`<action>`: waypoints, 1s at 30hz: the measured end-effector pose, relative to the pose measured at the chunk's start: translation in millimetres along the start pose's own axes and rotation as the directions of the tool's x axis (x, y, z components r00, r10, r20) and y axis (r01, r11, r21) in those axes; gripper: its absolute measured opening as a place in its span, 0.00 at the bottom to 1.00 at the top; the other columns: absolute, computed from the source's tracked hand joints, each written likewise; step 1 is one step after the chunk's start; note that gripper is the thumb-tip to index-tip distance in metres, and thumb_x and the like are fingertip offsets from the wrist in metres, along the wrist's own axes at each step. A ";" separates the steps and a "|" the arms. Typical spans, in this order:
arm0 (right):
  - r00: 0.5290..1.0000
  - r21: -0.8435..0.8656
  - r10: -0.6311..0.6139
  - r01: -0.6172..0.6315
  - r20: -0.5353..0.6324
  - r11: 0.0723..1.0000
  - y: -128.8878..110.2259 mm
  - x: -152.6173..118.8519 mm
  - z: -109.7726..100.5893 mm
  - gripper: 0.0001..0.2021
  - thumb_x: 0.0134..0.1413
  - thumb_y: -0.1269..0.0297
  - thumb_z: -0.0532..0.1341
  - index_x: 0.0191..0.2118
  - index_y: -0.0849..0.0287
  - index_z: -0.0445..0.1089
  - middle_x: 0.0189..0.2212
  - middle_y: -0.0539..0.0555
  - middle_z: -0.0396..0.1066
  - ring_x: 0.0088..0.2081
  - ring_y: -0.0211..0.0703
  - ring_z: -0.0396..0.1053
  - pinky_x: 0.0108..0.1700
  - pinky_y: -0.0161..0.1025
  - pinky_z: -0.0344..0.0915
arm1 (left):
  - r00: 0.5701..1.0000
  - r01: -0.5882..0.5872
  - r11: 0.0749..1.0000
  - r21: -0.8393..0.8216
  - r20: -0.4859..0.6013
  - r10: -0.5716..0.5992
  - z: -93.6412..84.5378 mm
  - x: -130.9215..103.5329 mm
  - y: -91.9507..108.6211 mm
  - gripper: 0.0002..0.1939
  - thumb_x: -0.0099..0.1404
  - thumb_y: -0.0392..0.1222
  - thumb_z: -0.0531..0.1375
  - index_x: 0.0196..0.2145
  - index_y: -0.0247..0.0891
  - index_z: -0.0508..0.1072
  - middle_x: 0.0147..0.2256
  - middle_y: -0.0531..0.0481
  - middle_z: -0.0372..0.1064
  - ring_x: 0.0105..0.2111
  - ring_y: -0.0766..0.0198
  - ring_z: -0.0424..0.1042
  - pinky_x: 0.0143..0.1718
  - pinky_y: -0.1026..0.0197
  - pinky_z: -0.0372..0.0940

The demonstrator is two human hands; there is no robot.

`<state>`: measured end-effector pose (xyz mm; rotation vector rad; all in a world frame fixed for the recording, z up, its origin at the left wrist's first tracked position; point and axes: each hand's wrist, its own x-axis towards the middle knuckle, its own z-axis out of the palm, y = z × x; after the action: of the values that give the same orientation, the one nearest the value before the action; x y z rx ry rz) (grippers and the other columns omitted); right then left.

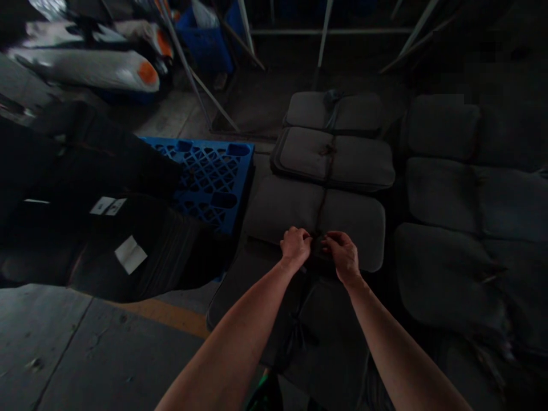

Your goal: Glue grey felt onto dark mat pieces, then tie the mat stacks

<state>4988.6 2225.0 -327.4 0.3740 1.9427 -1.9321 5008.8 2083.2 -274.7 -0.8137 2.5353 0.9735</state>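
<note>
Both my hands are at the near edge of a tied bundle of dark grey mats, where a thin dark tie cord runs across its middle. My left hand is closed in a pinch at the cord on the left side. Facing it, my right hand pinches with thumb and fingers just right of the cord. The cord's ends between the fingertips are too dark to make out clearly. Just below my hands lies another tied bundle with a dark knot on top.
More tied bundles lie beyond, and a second row stands to the right. At left, dark stacked mats with paper labels rest by a blue plastic pallet. Wrapped rolls, a blue crate and metal frame legs are behind.
</note>
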 end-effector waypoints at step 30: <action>0.974 -0.366 -0.118 0.184 0.195 0.912 -37.7 10.3 29.9 0.05 0.45 0.64 0.64 0.30 0.55 0.76 0.34 0.53 0.71 0.39 0.47 0.69 0.49 0.44 0.63 | 0.979 0.147 0.637 -0.757 0.202 0.015 -1.0 -8.3 -29.2 0.04 0.54 0.35 0.61 0.29 0.35 0.69 0.34 0.50 0.73 0.32 0.67 0.69 0.36 0.65 0.62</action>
<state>4965.1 2193.5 -297.8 -0.0520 2.2212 -1.5543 5032.9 2068.0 -285.2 -0.9386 1.8363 2.0587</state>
